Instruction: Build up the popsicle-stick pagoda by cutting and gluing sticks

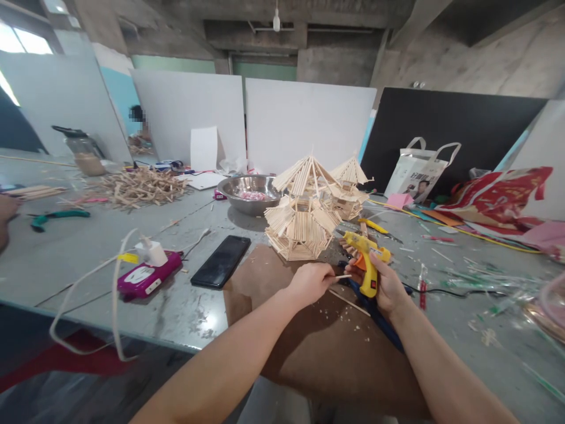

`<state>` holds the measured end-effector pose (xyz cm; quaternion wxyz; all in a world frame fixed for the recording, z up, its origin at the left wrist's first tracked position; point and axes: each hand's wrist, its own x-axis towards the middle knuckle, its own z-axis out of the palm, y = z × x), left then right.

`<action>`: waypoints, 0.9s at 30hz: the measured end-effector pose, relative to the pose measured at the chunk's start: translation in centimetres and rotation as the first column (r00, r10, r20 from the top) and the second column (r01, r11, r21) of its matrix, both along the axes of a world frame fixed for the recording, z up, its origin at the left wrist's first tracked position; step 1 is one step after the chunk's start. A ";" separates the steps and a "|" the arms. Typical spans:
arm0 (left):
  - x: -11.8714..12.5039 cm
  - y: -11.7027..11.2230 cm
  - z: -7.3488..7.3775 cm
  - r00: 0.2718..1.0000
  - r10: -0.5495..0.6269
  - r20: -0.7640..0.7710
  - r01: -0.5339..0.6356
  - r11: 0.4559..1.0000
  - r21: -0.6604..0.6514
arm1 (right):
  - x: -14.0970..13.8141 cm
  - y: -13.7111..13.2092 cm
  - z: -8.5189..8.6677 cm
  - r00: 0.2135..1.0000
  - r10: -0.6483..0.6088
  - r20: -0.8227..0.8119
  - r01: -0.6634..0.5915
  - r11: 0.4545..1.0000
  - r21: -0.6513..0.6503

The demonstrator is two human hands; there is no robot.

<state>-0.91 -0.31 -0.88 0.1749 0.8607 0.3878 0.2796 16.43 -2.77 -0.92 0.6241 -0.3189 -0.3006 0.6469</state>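
Observation:
My left hand (pixel 310 284) is closed in a pinch on a short thin wooden stick (pixel 343 277), which points toward the right. In my right hand (pixel 391 288) sits a yellow glue gun (pixel 369 272), its nozzle aimed left and away from me. Just beyond both hands stands a tiered pavilion model (pixel 303 227) built of wooden sticks. Another stick-built tower (pixel 351 176) rises behind it. Under my hands lies brown cardboard (pixel 304 347), scattered with chips and a loose stick (pixel 353 303). A dark blue tool handle (pixel 385 325) lies partly hidden beneath the glue gun.
A phone (pixel 221 261), a purple power strip (pixel 148 275) and green pliers (pixel 59 218) lie to the left. Farther back are a heap of sticks (pixel 139 187) and a steel bowl (pixel 249 203). Plastic scraps (pixel 494 294) litter the right. Another person's hand (pixel 5 218) shows at far left.

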 end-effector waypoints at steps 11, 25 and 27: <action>-4.6 2.0 7.5 0.620 0.359 0.697 -0.111 0.920 -0.375 | 1.1 0.2 0.2 0.999 -0.049 0.000 0.049 0.998 0.042; -6.7 7.5 11.4 0.573 0.465 0.675 0.054 0.800 -0.598 | 1.2 0.3 0.0 0.999 -0.029 0.019 0.028 0.999 0.024; -6.7 7.7 11.6 0.581 0.472 0.663 0.071 0.782 -0.619 | 1.2 0.3 0.0 0.999 -0.028 0.025 0.027 0.999 0.022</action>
